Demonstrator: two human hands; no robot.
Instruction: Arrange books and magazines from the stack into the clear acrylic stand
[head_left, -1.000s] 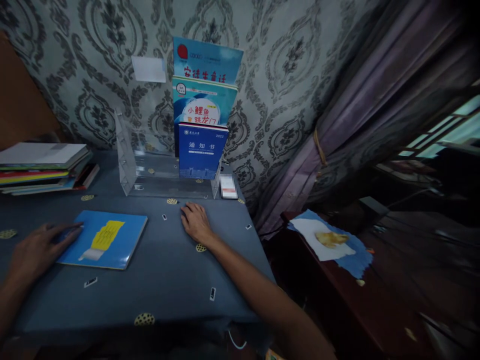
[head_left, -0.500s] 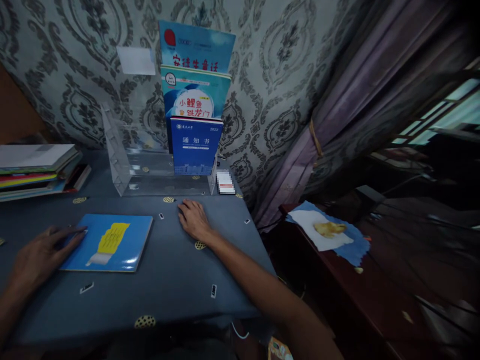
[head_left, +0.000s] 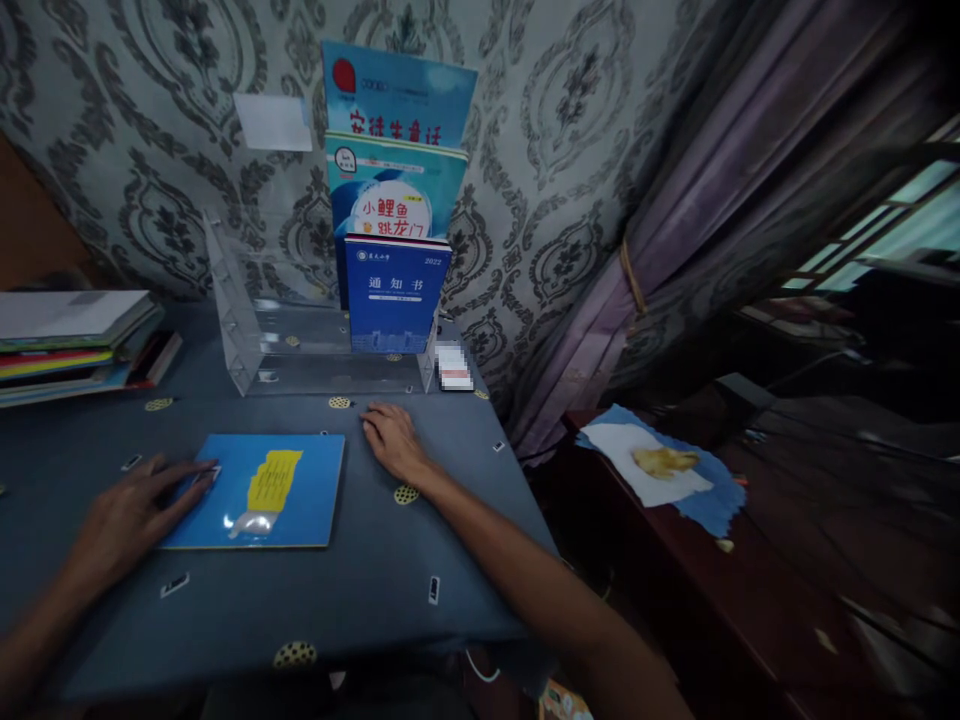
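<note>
A blue book [head_left: 304, 500] with a yellow note-shaped patch on its cover lies flat on the cloth-covered table. My left hand [head_left: 131, 515] rests on its left side, fingers stretched over the cover. To the right of the book, my right hand [head_left: 394, 440] lies on the tablecloth with fingers extended and nothing in them. Just behind it stands a clear tiered rack [head_left: 330, 375]. Its right side holds a dark blue booklet [head_left: 397, 318], a teal book [head_left: 442, 185] and a taller blue book [head_left: 442, 100], stepped one behind another.
A stack of books [head_left: 67, 335] sits at the table's left back. A small card-like item [head_left: 454, 368], partly blurred, is right of the rack. Beyond the table's right edge, a dark red surface [head_left: 660, 550] bears a blue cloth [head_left: 720, 495]. A purple curtain [head_left: 660, 200] hangs behind.
The blue book has slid to the right across the table, with my left hand moving along on it. My right hand has stayed in nearly the same place.
</note>
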